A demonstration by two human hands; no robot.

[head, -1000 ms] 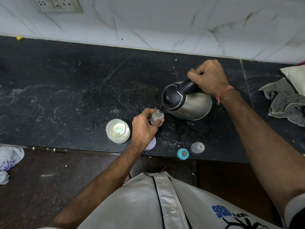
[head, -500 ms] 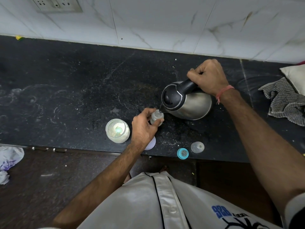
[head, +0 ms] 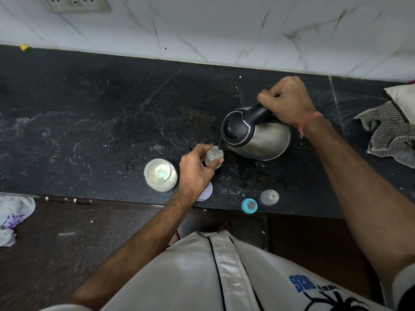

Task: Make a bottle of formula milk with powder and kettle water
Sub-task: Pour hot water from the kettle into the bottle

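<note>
A small clear baby bottle (head: 214,155) stands upright on the black counter (head: 112,122); my left hand (head: 197,170) grips it between thumb and fingers. My right hand (head: 286,101) grips the black handle of a steel kettle (head: 258,136), which is tilted left with its spout right over the bottle's open mouth. An open jar of white powder (head: 160,175) with a green scoop inside stands just left of my left hand. A white lid (head: 206,194) lies partly hidden under my left wrist.
A blue-ringed teat (head: 249,205) and a clear cap (head: 269,197) sit near the counter's front edge. A checked cloth (head: 388,133) lies at the right. The tiled wall (head: 224,30) and a socket (head: 78,3) run along the back. Crumpled plastic (head: 13,218) lies on the floor, left.
</note>
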